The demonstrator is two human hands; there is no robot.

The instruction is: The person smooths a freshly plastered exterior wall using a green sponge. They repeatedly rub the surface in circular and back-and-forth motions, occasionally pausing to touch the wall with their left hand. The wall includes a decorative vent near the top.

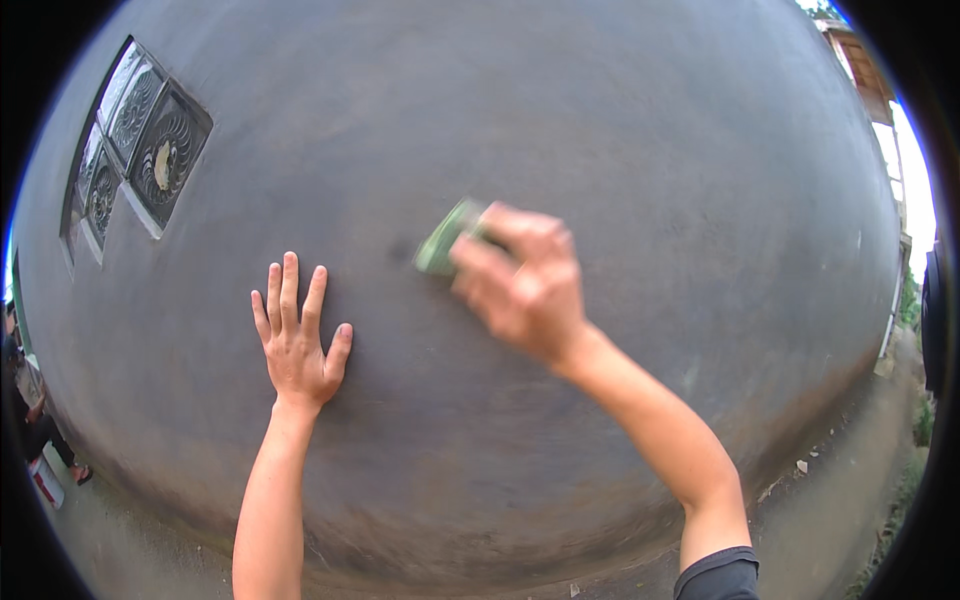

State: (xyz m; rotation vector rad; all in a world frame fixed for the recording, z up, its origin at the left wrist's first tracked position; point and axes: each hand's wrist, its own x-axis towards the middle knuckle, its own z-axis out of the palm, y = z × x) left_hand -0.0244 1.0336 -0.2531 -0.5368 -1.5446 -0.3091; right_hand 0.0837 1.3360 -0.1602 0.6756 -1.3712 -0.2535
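Observation:
A broad grey wall (430,430) fills most of the view, its surface mottled with brownish stains toward the bottom. My left hand (300,350) lies flat against it with the fingers spread and nothing held. To its right and a bit higher, my right hand (525,280) grips a small green pad (440,245) between thumb and fingers. The pad is at the wall, but motion blur hides its exact kind and how fully it touches. A dark smudge shows on the wall just left of the pad.
At the upper left, a window (140,130) with patterned metal grilles is set into the wall. A seated person (45,425) is at the far left edge. Small pale debris (802,466) lies on the ground at the wall's foot on the right, near green plants (922,420).

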